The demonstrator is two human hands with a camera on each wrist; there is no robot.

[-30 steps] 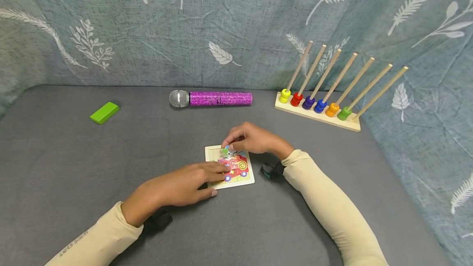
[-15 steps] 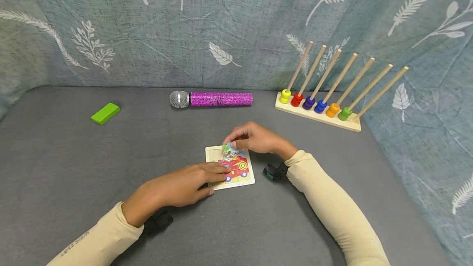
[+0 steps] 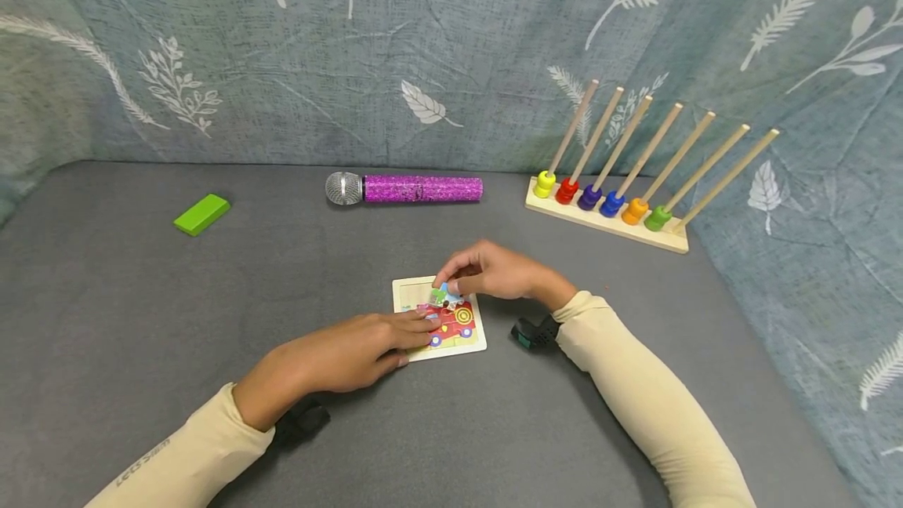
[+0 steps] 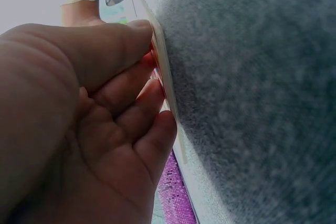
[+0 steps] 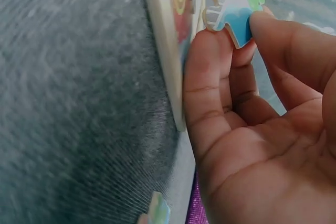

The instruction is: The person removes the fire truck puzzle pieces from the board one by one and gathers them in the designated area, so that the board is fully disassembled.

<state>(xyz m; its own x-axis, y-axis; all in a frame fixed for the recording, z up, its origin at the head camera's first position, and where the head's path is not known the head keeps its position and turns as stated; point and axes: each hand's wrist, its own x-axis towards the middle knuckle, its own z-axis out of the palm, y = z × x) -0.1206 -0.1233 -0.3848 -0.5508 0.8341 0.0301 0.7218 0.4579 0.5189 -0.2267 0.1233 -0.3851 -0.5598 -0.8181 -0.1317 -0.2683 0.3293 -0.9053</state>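
A small wooden jigsaw puzzle (image 3: pixel 458 346) in a pale frame lies on the table, showing a red vehicle with blue-and-white wheels. My left hand (image 3: pixel 360 347) rests on its left part, fingers extended over the picture and the thumb at the front edge. My right hand (image 3: pixel 497 271) is over the far right corner, pinching a puzzle piece (image 5: pixel 231 9) between thumb and fingers. White, blue and green show on that piece, which is tilted above the board in the right wrist view. The upper left of the frame shows bare wood. My left fingers hide part of the picture.
Behind the puzzle lies a purple glittery microphone (image 3: pixel 423 189). A green block (image 3: pixel 202 215) is at the far left. At the back right stands a wooden bead stacker (image 3: pixel 607 218) with tall pegs. Another puzzle piece (image 5: pixel 159 210) shows low in the right wrist view.
My right hand has shifted slightly right and toward me, bringing the puzzle piece lower over the upper right of the picture. My left hand has stayed in place on the board.
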